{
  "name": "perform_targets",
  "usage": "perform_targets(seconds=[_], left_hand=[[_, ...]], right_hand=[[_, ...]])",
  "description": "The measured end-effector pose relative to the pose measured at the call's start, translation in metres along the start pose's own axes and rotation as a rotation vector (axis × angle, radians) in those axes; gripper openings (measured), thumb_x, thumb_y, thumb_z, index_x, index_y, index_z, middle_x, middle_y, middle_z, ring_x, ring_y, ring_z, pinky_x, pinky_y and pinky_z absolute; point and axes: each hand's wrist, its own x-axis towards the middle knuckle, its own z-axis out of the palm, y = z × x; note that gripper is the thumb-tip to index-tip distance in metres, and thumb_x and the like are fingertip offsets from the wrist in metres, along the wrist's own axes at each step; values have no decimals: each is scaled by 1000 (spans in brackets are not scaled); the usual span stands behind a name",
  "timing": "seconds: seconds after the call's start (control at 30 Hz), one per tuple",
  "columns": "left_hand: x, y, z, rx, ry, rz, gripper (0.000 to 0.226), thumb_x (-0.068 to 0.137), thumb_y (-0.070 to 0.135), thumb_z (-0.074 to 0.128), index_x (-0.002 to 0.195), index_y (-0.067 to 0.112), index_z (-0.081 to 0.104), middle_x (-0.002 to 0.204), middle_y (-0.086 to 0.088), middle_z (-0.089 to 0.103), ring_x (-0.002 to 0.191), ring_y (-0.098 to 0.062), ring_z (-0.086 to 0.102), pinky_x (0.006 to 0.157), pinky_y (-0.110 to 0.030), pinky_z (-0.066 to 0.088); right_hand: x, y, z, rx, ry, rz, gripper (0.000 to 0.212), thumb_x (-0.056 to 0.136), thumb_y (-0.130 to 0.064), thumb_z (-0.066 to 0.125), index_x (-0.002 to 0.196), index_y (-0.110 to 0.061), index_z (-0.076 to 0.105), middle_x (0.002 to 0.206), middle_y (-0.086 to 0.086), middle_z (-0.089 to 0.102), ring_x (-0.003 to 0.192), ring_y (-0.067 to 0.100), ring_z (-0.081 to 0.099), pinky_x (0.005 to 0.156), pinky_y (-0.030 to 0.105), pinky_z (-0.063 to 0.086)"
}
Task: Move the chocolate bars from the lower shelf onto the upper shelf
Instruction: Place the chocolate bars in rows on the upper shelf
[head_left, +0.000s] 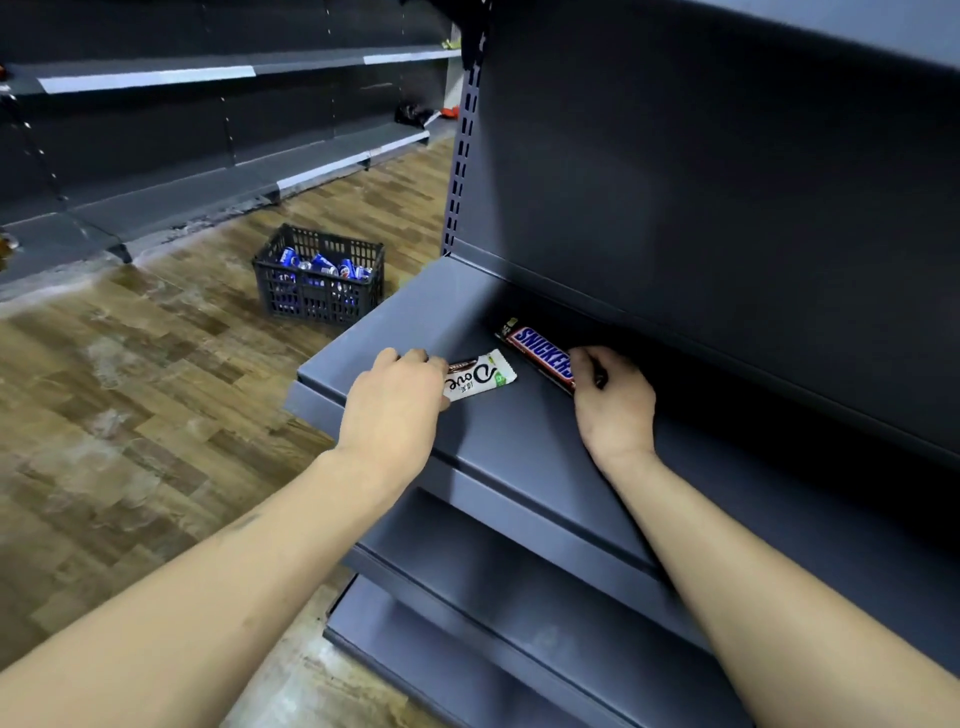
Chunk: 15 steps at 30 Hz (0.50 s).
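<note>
Two chocolate bars lie on the upper shelf (519, 441), the topmost dark grey metal shelf in view, which serves here as the landmark. The Dove bar (480, 375), in a white wrapper, rests flat near the front left part of that shelf, and the Snickers bar (540, 356), in a brown wrapper with blue lettering, lies farther back, just beside the shelf's rear panel and angled across it. The two bars are near each other but apart. The left hand (392, 410) reaches over the front edge of the upper shelf, its fingers (415, 357) curled down onto the left end of the Dove bar and covering it; whether they pinch the wrapper or merely rest on it cannot be told. The right hand (613, 400) lies deeper on the same shelf, its fingers (587, 364) curled round the right end of the Snickers bar, gripping it there. Directly below the upper shelf are the lower shelf (519, 571) and another beneath it, both of the same grey metal. To the left of the upper shelf, on the wooden floor (156, 389), stands a black plastic crate (319, 280) holding blue drink cans (324, 265). Beyond the crate, across the aisle from the upper shelf, runs another row of dark shelving (208, 130).
</note>
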Motion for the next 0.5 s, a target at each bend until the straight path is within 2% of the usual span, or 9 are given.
perform_targets(seconds=[0.1,0.2,0.27,0.33,0.4,0.5], left_hand=[[-3,-5,-2,-57,-35,19,21,97,23,52,117,21,58,102,0,56,93,-22,44,72,-37,47],[-3,-8,-4,-95,-62,22,23,95,21,54,118,21,59,103,0,56,90,-19,39,71,-38,47],[-2,-7,-6,-123,-74,20,25,94,19,56,118,22,59,104,0,56,88,-18,36,70,-38,45],[-2,-6,-9,-144,-73,24,28,93,18,57,120,24,59,104,1,59,90,-20,39,71,-38,46],[-7,-5,-12,-177,-49,24,34,91,18,58,124,26,54,103,1,62,94,-23,44,72,-39,47],[-17,-2,-17,-238,4,33,46,88,18,61,130,26,46,102,2,64,98,-24,49,72,-39,48]], right_hand=[[-8,-2,-6,-3,-50,18,28,99,-35,52,108,-16,69,103,1,69,94,14,59,77,18,36],[-13,-2,-8,-27,-109,-25,31,87,-42,68,108,-19,69,99,-6,64,95,11,57,83,23,42],[-14,0,-5,-100,-112,-68,34,84,-39,72,110,-19,68,103,-1,62,100,17,54,88,28,42],[-15,3,-5,-168,-80,-86,30,86,-35,70,111,-19,69,110,5,62,104,25,51,88,26,36],[-18,5,-8,-195,-27,-68,28,86,-29,69,113,-19,68,112,7,60,103,27,48,85,22,29],[-24,7,-16,-179,25,-8,30,86,-22,70,115,-17,68,113,9,60,101,29,48,86,24,30]])
